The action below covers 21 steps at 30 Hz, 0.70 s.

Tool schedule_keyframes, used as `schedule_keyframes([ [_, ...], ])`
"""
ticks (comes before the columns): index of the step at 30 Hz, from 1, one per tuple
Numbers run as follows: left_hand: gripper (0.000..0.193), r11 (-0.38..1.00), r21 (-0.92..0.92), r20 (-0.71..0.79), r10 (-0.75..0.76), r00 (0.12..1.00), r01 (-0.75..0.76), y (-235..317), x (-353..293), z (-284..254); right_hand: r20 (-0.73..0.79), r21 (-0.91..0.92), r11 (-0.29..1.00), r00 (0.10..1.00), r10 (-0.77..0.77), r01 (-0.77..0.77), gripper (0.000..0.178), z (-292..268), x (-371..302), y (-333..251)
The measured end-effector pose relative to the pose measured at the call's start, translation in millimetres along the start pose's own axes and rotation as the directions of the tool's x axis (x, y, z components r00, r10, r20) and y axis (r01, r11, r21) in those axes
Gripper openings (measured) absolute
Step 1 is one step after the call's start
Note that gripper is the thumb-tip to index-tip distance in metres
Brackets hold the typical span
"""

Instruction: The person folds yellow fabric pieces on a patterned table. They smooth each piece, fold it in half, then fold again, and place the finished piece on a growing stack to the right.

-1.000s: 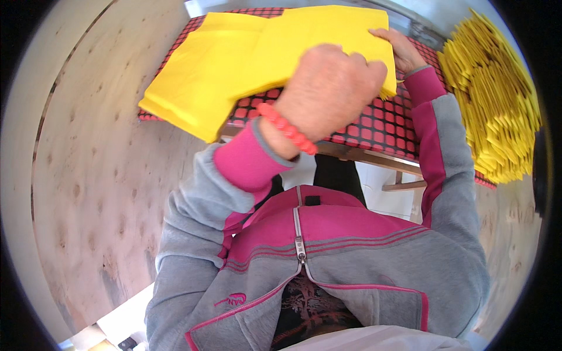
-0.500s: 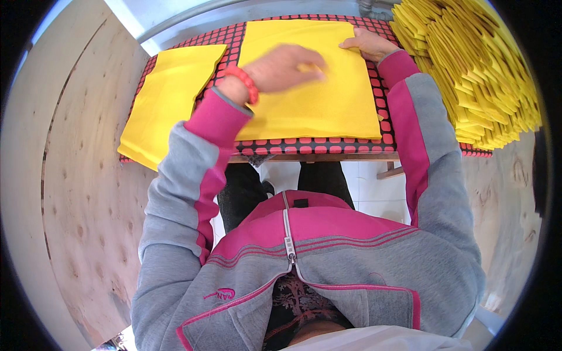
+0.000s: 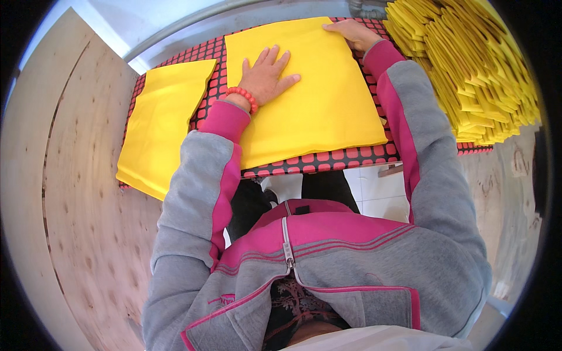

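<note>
A large yellow sheet of cloth (image 3: 316, 111) lies flat in front of me, on a table cover (image 3: 351, 155) patterned in red and black. My left hand (image 3: 266, 81) rests palm down on its upper left part, the fingers spread apart. At the far right corner of the sheet, my right hand (image 3: 353, 34) pinches the edge, thumb on top and the other fingers partly hidden. To the left, beside my left forearm, is a narrower yellow cloth piece (image 3: 163, 111) that looks layered along its near edge.
A tall pile of folded yellow cloth pieces (image 3: 474, 70) rises at the far right, just beyond my right sleeve. Wooden panelling (image 3: 99, 199) stands along the left side. Behind the table a grey pipe (image 3: 193, 29) runs along the wall.
My left hand has come down from a blurred, half-curled pose above the sheet to lie flat on it. My right hand has shifted slightly left and away, still at the corner.
</note>
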<state>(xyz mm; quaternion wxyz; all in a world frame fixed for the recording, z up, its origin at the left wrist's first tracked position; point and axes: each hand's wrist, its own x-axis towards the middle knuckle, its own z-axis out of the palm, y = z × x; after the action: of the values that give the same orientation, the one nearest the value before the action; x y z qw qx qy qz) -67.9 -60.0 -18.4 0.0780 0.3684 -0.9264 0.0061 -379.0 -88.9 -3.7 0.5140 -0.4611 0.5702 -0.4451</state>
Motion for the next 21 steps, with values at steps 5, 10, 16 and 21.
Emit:
schedule_keyframes([
  [5,0.086,0.999,-0.007,0.042,-0.035,0.998,0.035,5.7,-1.7,-11.3,0.011,-0.697,0.61,0.856,-0.517,0.378,0.023,14.0,7.4,7.2],
  [10,0.085,0.989,-0.144,0.291,0.067,0.954,-0.026,-21.1,4.6,-48.3,0.248,-0.878,0.075,0.583,-0.774,0.473,0.014,28.0,-4.7,12.0],
  [16,0.082,0.998,0.001,0.03,0.07,0.997,-0.07,-10.3,-1.9,-22.9,0.29,-0.868,-0.035,0.449,-0.845,0.495,0.014,27.8,-4.6,13.4],
  [21,0.083,0.999,-0.034,0.028,0.042,0.999,-0.041,-8.7,-4.0,-10.7,-0.004,-0.737,0.539,0.794,-0.608,0.409,0.024,18.5,-3.2,13.3],
])
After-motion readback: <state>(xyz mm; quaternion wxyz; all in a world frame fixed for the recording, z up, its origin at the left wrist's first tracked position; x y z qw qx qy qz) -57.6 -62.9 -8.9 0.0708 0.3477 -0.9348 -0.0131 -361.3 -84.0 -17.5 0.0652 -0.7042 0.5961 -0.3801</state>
